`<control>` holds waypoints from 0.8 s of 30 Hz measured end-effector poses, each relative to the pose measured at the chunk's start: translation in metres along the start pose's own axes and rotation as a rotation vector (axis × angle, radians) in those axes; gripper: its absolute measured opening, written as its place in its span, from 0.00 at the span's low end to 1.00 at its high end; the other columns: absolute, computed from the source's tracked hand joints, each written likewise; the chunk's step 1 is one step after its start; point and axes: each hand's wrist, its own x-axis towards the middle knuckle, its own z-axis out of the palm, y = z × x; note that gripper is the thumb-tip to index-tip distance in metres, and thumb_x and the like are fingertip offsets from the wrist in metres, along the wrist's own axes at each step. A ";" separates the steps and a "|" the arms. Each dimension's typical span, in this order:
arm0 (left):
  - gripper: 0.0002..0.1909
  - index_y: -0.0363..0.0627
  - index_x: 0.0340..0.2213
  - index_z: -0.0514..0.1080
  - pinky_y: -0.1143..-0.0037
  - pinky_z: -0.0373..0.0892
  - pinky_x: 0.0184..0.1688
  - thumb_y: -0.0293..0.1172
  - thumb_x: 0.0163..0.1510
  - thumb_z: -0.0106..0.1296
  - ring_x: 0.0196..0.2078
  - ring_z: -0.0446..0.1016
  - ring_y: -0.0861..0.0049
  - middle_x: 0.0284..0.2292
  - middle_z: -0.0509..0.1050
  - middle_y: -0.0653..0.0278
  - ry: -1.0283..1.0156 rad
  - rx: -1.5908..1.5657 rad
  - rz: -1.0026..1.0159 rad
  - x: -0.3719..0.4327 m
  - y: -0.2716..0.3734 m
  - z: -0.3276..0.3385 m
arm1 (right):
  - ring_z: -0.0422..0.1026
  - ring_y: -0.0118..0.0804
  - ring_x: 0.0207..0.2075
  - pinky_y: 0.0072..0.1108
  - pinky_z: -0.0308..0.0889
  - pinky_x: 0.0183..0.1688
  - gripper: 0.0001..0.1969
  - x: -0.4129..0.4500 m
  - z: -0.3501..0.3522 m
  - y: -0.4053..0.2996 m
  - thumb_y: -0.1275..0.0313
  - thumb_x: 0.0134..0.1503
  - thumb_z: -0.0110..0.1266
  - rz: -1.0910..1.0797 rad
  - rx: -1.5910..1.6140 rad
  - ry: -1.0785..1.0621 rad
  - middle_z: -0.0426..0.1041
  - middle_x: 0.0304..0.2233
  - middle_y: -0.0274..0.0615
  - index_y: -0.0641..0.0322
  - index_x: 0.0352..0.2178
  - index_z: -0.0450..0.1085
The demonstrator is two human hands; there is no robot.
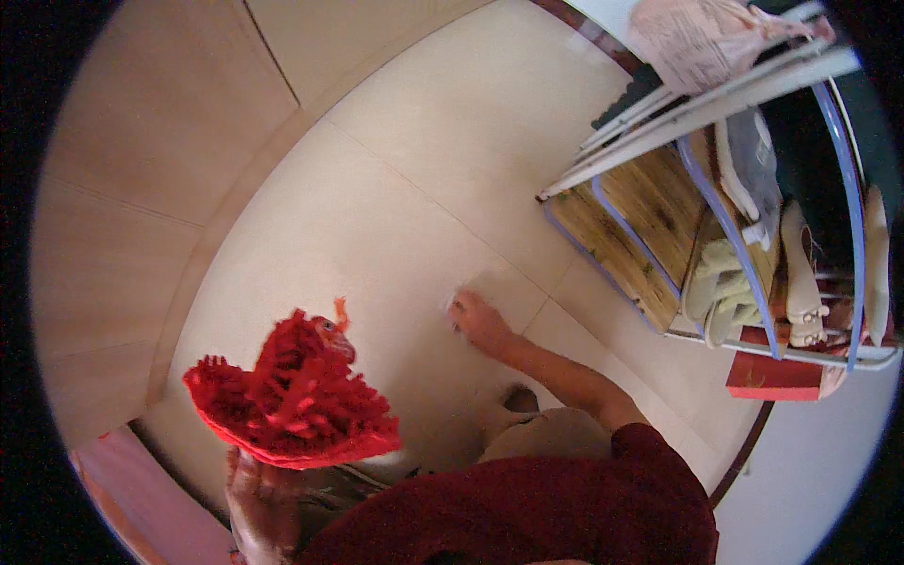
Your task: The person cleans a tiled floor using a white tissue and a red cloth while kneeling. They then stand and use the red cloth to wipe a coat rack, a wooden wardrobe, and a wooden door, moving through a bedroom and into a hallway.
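My left hand (263, 498) is at the lower left, its fingers under a bright red shaggy textile piece (304, 402) that looks like a chenille pad and is held up above the floor. A small orange loop (341, 311) sticks out of its upper end, beside a pale patterned bit. My right hand (480, 321) reaches down towards the beige tiled floor (395, 233) with its fingers curled. A whitish edge shows at those fingertips, too blurred to name, and whether the hand holds it cannot be told.
On the right stands a metal rack (706, 134) with shoes (801, 275) and wooden boards (635, 219). A pink plastic bag (699, 46) sits on top, and a red box (773, 374) is beneath. Wood-coloured cabinet doors (155, 127) line the left. A pink surface (141, 487) is at lower left.
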 end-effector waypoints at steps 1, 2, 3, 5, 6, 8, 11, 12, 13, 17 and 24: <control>0.20 0.47 0.52 0.62 0.72 0.69 0.40 0.38 0.61 0.49 0.39 0.71 0.76 0.41 0.72 0.66 0.115 0.025 0.008 0.001 -0.001 0.010 | 0.69 0.49 0.41 0.36 0.68 0.40 0.09 0.002 0.000 -0.016 0.71 0.55 0.51 -0.058 -0.011 -0.116 0.70 0.38 0.49 0.65 0.34 0.69; 0.17 0.48 0.49 0.64 0.75 0.67 0.33 0.38 0.61 0.49 0.32 0.69 0.81 0.35 0.72 0.70 0.224 0.038 0.006 0.008 -0.003 0.013 | 0.69 0.45 0.41 0.33 0.68 0.40 0.07 0.003 -0.018 -0.035 0.74 0.53 0.52 -0.149 -0.091 -0.221 0.70 0.38 0.47 0.64 0.34 0.68; 0.14 0.49 0.46 0.66 0.79 0.65 0.25 0.39 0.61 0.49 0.24 0.67 0.86 0.29 0.71 0.74 0.344 0.054 0.004 0.010 -0.004 0.021 | 0.70 0.42 0.40 0.30 0.69 0.39 0.07 0.006 -0.032 -0.049 0.76 0.51 0.52 -0.246 -0.159 -0.331 0.69 0.38 0.46 0.63 0.34 0.68; 0.16 0.50 0.48 0.65 0.79 0.65 0.26 0.39 0.61 0.49 0.24 0.67 0.85 0.29 0.71 0.73 0.335 0.053 0.006 0.012 0.005 0.003 | 0.72 0.38 0.37 0.26 0.68 0.39 0.07 0.007 -0.047 -0.046 0.74 0.54 0.53 0.076 0.326 -0.350 0.72 0.36 0.44 0.65 0.35 0.69; 0.26 0.48 0.59 0.56 0.65 0.71 0.49 0.38 0.63 0.46 0.47 0.73 0.69 0.47 0.72 0.60 0.254 0.039 -0.030 0.009 0.012 -0.018 | 0.73 0.37 0.35 0.25 0.68 0.38 0.08 0.011 -0.053 -0.047 0.72 0.55 0.53 0.251 0.568 -0.345 0.74 0.34 0.43 0.66 0.35 0.69; 0.25 0.47 0.59 0.57 0.67 0.72 0.46 0.38 0.63 0.46 0.43 0.74 0.72 0.43 0.73 0.62 0.292 -0.018 -0.059 0.016 0.008 -0.029 | 0.72 0.31 0.35 0.22 0.67 0.38 0.07 0.038 -0.083 -0.079 0.74 0.54 0.53 0.391 0.755 -0.487 0.73 0.32 0.39 0.65 0.35 0.69; 0.24 0.43 0.58 0.57 0.70 0.71 0.44 0.36 0.63 0.45 0.42 0.73 0.73 0.44 0.72 0.61 0.390 -0.049 -0.142 0.015 0.021 -0.002 | 0.68 0.24 0.37 0.18 0.65 0.40 0.08 0.082 -0.117 -0.131 0.81 0.53 0.49 0.411 0.899 -0.653 0.71 0.33 0.32 0.64 0.36 0.69; 0.23 0.43 0.57 0.58 0.74 0.71 0.40 0.35 0.63 0.45 0.39 0.72 0.76 0.42 0.72 0.63 0.460 -0.038 -0.158 0.020 0.027 0.017 | 0.68 0.24 0.37 0.18 0.64 0.41 0.09 0.097 -0.130 -0.163 0.82 0.52 0.48 0.420 0.992 -0.635 0.71 0.32 0.33 0.64 0.35 0.69; 0.22 0.43 0.56 0.59 0.79 0.66 0.32 0.35 0.63 0.45 0.32 0.69 0.82 0.37 0.72 0.66 0.534 -0.026 -0.197 0.022 0.032 0.026 | 0.68 0.24 0.37 0.18 0.64 0.42 0.09 0.110 -0.143 -0.191 0.82 0.51 0.46 0.429 1.090 -0.606 0.71 0.32 0.34 0.64 0.34 0.69; 0.20 0.42 0.55 0.61 0.85 0.58 0.21 0.34 0.64 0.44 0.22 0.61 0.91 0.31 0.71 0.71 0.225 -0.190 -0.279 0.010 0.037 0.010 | 0.68 0.26 0.36 0.18 0.62 0.42 0.11 0.140 -0.173 -0.249 0.79 0.48 0.41 0.261 1.090 -0.709 0.70 0.31 0.36 0.65 0.32 0.69; 0.04 0.48 0.40 0.65 0.84 0.49 0.20 0.32 0.64 0.42 0.18 0.51 0.91 0.19 0.56 0.79 0.282 -0.209 -0.325 0.011 0.034 0.025 | 0.68 0.25 0.33 0.18 0.63 0.36 0.11 0.076 -0.232 -0.324 0.73 0.52 0.44 0.507 1.341 -0.549 0.69 0.30 0.35 0.65 0.35 0.70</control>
